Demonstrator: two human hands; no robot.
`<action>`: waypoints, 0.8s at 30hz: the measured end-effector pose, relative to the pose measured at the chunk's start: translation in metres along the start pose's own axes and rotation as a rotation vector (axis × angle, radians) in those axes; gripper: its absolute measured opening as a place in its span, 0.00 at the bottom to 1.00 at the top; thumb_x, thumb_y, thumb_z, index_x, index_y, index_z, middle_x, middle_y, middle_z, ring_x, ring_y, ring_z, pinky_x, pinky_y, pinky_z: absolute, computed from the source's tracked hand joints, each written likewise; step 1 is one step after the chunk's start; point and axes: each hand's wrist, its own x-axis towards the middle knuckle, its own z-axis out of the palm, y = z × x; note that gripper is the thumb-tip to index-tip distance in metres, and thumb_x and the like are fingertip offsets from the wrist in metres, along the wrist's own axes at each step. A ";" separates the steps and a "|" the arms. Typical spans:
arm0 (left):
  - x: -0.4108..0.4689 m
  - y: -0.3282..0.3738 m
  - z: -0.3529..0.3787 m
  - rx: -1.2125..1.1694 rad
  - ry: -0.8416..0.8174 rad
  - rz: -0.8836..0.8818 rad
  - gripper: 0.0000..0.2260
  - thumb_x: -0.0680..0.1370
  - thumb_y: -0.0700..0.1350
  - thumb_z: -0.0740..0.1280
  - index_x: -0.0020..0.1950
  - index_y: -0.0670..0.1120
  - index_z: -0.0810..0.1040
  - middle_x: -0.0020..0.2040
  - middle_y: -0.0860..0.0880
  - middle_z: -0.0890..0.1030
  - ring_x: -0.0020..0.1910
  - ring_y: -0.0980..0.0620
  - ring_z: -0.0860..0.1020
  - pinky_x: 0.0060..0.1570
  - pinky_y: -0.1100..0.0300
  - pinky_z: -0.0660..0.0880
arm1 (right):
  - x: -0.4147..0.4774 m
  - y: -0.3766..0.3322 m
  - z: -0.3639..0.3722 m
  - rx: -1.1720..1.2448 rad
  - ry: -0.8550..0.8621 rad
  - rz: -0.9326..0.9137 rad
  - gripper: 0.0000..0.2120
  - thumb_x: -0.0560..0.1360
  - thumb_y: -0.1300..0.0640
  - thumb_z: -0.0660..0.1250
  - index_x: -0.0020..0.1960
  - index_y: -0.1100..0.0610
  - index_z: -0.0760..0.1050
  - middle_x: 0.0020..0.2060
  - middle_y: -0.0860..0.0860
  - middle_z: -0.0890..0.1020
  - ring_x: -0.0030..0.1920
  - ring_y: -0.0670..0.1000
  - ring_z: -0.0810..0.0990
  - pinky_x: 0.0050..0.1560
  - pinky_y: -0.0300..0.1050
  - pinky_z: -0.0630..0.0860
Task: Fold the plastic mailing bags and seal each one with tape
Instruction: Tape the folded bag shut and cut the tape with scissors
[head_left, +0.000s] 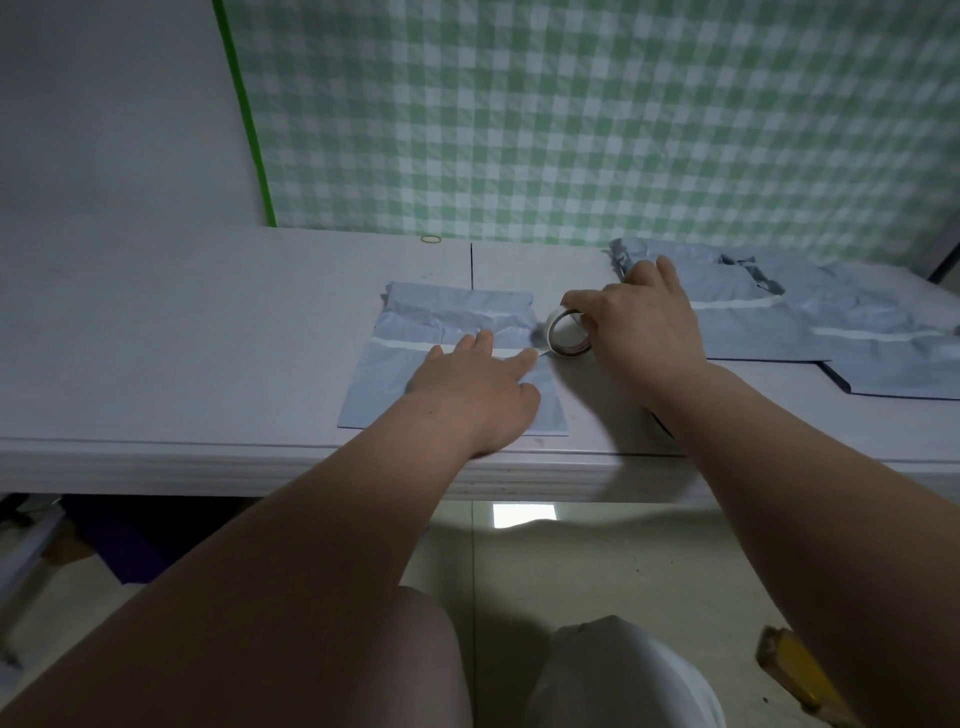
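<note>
One grey-blue mailing bag (452, 317), folded, creased.

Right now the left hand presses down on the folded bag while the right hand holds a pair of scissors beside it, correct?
Not quite. The head view shows the right hand gripping a roll of tape, not scissors. The rest holds: the left hand presses on the folded bag, with the roll just beside it.

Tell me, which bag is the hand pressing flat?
The folded bag lying alone under the left hand. The other bags lie heaped past the right hand, which grips the tape roll.
</note>
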 end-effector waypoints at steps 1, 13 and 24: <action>0.000 0.001 -0.001 0.003 -0.006 -0.008 0.23 0.81 0.53 0.45 0.77 0.61 0.48 0.79 0.46 0.44 0.77 0.46 0.44 0.74 0.47 0.44 | 0.000 -0.001 -0.001 -0.006 0.001 -0.007 0.15 0.79 0.60 0.58 0.61 0.50 0.77 0.43 0.56 0.83 0.54 0.58 0.69 0.70 0.55 0.52; 0.005 0.014 -0.009 0.098 -0.069 -0.066 0.23 0.81 0.57 0.45 0.76 0.64 0.47 0.79 0.43 0.43 0.77 0.43 0.46 0.72 0.39 0.52 | -0.002 -0.008 -0.001 0.062 0.004 0.004 0.17 0.77 0.61 0.59 0.62 0.51 0.77 0.48 0.56 0.83 0.55 0.59 0.70 0.67 0.52 0.55; 0.004 0.014 0.009 0.083 0.017 -0.097 0.26 0.80 0.56 0.43 0.78 0.54 0.42 0.78 0.43 0.41 0.77 0.44 0.42 0.73 0.41 0.42 | -0.013 -0.011 0.006 0.131 0.034 0.143 0.21 0.76 0.63 0.56 0.65 0.49 0.73 0.43 0.56 0.83 0.53 0.60 0.70 0.69 0.56 0.56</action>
